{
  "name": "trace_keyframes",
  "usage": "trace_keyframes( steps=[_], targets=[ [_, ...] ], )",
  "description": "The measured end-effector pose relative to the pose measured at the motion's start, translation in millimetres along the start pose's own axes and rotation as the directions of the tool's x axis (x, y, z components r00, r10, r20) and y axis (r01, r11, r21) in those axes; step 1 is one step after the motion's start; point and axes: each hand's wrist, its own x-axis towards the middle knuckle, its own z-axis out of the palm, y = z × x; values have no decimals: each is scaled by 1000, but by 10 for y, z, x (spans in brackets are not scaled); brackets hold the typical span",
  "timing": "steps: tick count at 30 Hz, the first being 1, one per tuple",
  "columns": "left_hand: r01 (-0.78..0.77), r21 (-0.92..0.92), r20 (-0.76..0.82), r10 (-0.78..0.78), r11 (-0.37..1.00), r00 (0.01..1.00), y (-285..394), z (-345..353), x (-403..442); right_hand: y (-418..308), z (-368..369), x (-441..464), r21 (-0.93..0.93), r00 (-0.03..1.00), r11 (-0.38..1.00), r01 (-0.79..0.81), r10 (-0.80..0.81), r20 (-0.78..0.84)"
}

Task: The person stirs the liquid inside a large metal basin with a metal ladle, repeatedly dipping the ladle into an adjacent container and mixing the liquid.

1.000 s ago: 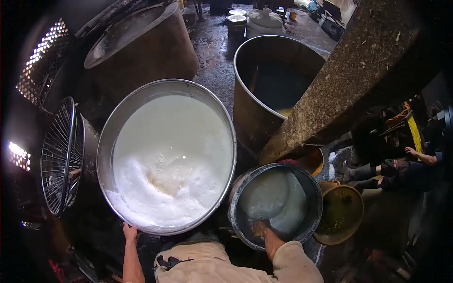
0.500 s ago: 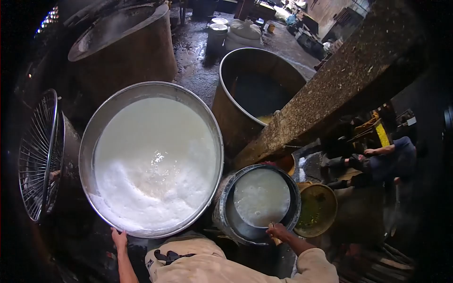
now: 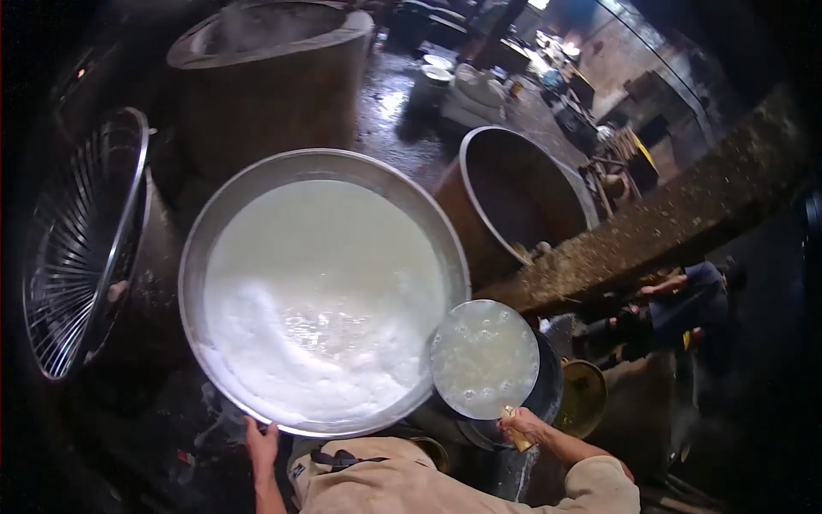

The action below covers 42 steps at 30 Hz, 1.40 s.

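Observation:
A wide metal basin (image 3: 199, 283) holds milky white liquid with thick foam along its near side. My left hand (image 3: 262, 441) grips the near rim of this basin, fingertips on the edge. In my right hand (image 3: 524, 426) is the short wooden handle of a large round ladle (image 3: 485, 360). Cloudy liquid with bubbles fills the ladle. It is above a dark bucket (image 3: 552, 381), and its left side overlaps the basin's right rim from my view. Most of the bucket's inside is hidden by the ladle.
A slanting rough beam (image 3: 651, 231) crosses on the right. Behind the basin stand a tall vat (image 3: 484, 214) and a steaming vat (image 3: 265, 103). A wire rack (image 3: 86, 248) leans at left. A yellowish container (image 3: 585, 398) is beside the bucket; another person (image 3: 685, 300) is at far right.
My right hand has lifted the ladle out of the bucket, up and left toward the basin's rim. My left hand stays on the rim. The whole view has shifted with my head.

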Motion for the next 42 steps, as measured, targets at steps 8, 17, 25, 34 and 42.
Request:
trace_keyframes(
  steps=[8, 17, 25, 34, 42],
  targets=[
    [-25, -139, -144, 5, 990, 989, 7, -627, 954, -221, 1882, 1037, 245, 947, 968, -56, -26, 320],
    [-51, -33, -120, 47, 998, 992, 137, -758, 1268, -623, 3716, 1753, 222, 938, 975, 33, -107, 330],
    [87, -15, -64, -88, 996, 994, 237, -807, 1283, -757, 4094, 2050, 216, 945, 976, -21, -51, 323],
    [135, -53, -152, -142, 989, 978, 402, -854, 1269, -750, 3708, 2436, 142, 951, 990, 5, -49, 306],
    [191, -26, -212, -192, 981, 958, 436, -783, 1234, -996, 2908, 2411, -20, 964, 983, 183, -175, 198]
  ],
)
